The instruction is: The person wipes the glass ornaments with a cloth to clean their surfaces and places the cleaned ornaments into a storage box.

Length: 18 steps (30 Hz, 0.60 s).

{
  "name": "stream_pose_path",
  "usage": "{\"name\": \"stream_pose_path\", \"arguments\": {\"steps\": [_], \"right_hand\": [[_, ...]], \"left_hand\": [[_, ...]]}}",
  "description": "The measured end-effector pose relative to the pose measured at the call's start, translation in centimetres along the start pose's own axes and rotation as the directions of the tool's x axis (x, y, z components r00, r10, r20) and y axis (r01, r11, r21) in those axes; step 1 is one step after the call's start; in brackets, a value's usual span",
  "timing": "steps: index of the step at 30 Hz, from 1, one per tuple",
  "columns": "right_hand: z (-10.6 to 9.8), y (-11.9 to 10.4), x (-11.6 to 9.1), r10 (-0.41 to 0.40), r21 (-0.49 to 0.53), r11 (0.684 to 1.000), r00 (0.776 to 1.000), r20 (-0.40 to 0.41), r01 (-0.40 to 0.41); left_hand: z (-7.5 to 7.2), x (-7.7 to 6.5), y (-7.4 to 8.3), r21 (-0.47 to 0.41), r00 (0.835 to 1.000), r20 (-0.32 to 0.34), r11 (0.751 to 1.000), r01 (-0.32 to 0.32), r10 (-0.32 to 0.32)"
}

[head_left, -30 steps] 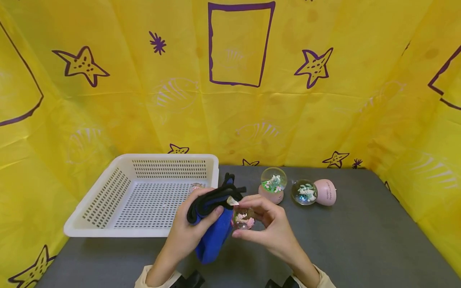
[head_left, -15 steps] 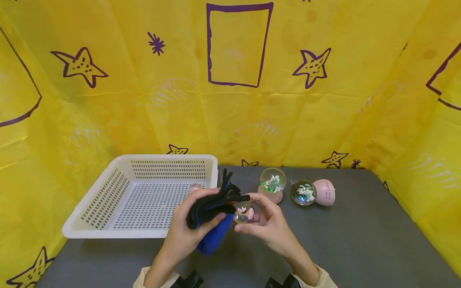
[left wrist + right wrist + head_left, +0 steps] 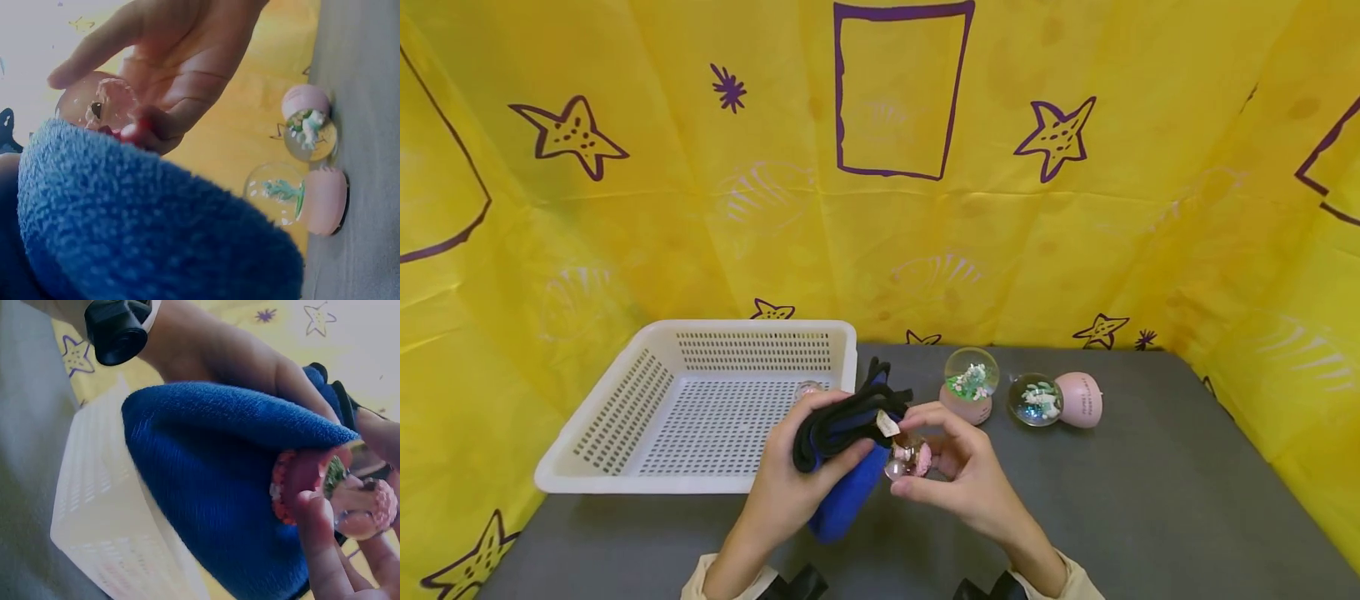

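My left hand (image 3: 786,479) grips a folded blue towel (image 3: 848,498) with black edging and a small pale tag (image 3: 887,423). Just right of it, my right hand (image 3: 973,475) holds a small snow globe (image 3: 908,457) between thumb and fingers. Pink shapes and a bit of green show inside its clear ball. In the right wrist view, the globe's reddish-pink base (image 3: 294,487) lies against the blue towel (image 3: 200,481). From the left wrist, the towel (image 3: 156,219) covers the lower part of the globe (image 3: 94,103).
A white perforated basket (image 3: 696,483) stands on the left of the grey table (image 3: 1165,500), with a small clear globe (image 3: 808,388) inside. Behind my right hand, one pink-based snow globe (image 3: 967,387) is upright. Another snow globe (image 3: 1052,400) lies on its side further right.
The small globe has turned in my right fingers, its clear ball now tilted lower. The towel's black edges shifted; the pale tag was hidden half a second ago and shows again.
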State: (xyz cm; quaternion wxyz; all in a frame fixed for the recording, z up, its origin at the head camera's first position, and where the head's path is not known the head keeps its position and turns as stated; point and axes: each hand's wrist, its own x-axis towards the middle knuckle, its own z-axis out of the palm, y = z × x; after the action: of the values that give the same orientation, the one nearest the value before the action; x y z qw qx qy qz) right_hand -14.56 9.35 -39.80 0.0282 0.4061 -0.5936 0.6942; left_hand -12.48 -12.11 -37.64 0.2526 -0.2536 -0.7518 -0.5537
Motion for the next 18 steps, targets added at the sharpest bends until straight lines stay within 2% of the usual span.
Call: {"name": "stream_pose_path", "arguments": {"steps": [5, 10, 14, 18], "right_hand": [[-0.05, -0.1, 0.01, -0.038, -0.029, 0.999, 0.998, 0.059, 0.04], [-0.01, 0.15, 0.06, -0.038, -0.003, 0.999, 0.998, 0.049, 0.039], [-0.01, 0.37, 0.1, 0.006, 0.018, 1.0, 1.0, 0.016, -0.006], [-0.02, 0.41, 0.16, 0.111, 0.051, 0.993, 0.993, -0.029, -0.11]], "left_hand": [[-0.21, 0.26, 0.11, -0.005, 0.996, -0.056, 0.998, 0.067, -0.067], [-0.32, 0.41, 0.08, -0.05, 0.989, -0.016, 0.988, 0.147, -0.148], [-0.35, 0.32, -0.02, -0.069, 0.989, 0.023, 0.987, 0.144, -0.143], [-0.41, 0.12, -0.12, -0.051, 0.994, 0.046, 0.994, 0.099, -0.097]]}}
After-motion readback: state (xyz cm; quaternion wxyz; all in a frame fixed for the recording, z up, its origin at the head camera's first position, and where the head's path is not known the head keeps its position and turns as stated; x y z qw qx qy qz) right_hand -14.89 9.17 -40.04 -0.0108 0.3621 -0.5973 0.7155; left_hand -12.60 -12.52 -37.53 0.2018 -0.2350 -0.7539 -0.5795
